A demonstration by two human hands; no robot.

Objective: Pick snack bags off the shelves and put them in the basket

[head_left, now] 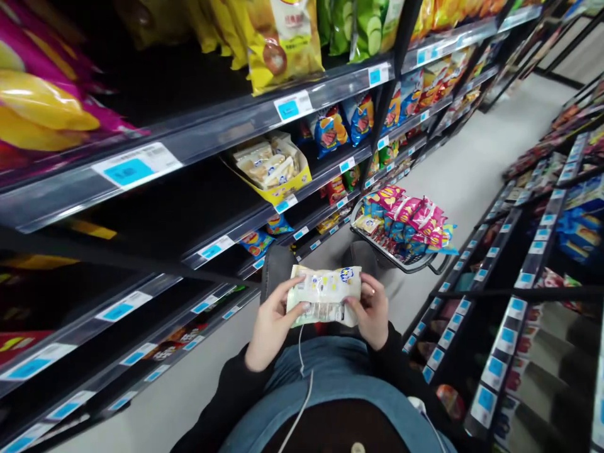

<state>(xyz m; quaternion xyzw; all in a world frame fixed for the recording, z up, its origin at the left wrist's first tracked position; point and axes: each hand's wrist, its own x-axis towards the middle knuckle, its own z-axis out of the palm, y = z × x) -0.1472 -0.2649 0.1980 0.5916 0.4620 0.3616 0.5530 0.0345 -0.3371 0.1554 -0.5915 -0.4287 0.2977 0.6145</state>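
A pale cream snack packet (pixel 324 288) with blue lettering is held level in front of my lap. My left hand (pixel 274 321) grips its left end, thumb on the near face. On the right end, my right hand (pixel 372 311) pinches it between thumb and fingers. The printed side faces up towards me; the underside is hidden. Ahead on a shelf sits a yellow display box (pixel 287 192) with several similar pale packets (pixel 268 165) in it.
A shopping basket (pixel 401 261) heaped with pink snack bags (pixel 413 214) and blue ones stands on the floor ahead right. Shelving with price tags (pixel 129 171) lines the left; another rack (pixel 516 302) runs along the right. A white cable (pixel 302 393) hangs before my body.
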